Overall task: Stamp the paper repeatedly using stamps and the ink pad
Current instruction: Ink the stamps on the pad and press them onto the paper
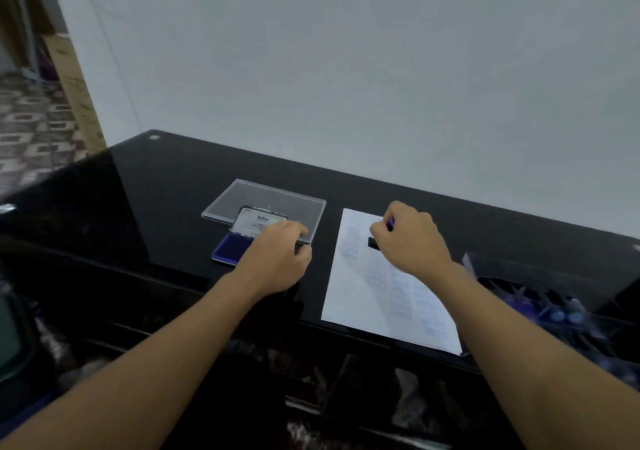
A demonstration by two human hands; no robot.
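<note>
**Head view.** Your right grip (412, 238) is clamped on a stamp (373, 243). The fingers curl round its purple handle, and the black base shows just left of the knuckles, apparently set down on the paper (360, 297). The paper lies flat on the dark surface (156, 190) and runs from under this grip back toward you. Faint bluish prints cover the sheet on your side of the grip. The stamp sits near the far edge, probably because bare space remains there. The hold comes from above, which suits a straight downward press and an even print.

Your left grip (277, 259) lies on the ink pad (230, 247), just left of the paper and apart from the right grip. It covers the pad's right part. The blue inked face shows to its left, and the pad's lid (254, 223), folded back, shows just beyond it. The fingers are loosely bent; whether they clasp the pad's edge or merely weigh on it cannot be told. Either way, the likely purpose is to steady the pad so that it does not slide or lift when the stamp is inked.

A clear plastic cover (266, 197) lies flat beyond the left grip. To the right of the right grip, a dark compartment tray (540, 297), blurred, seems to hold further stamps within reach for a change.
</note>
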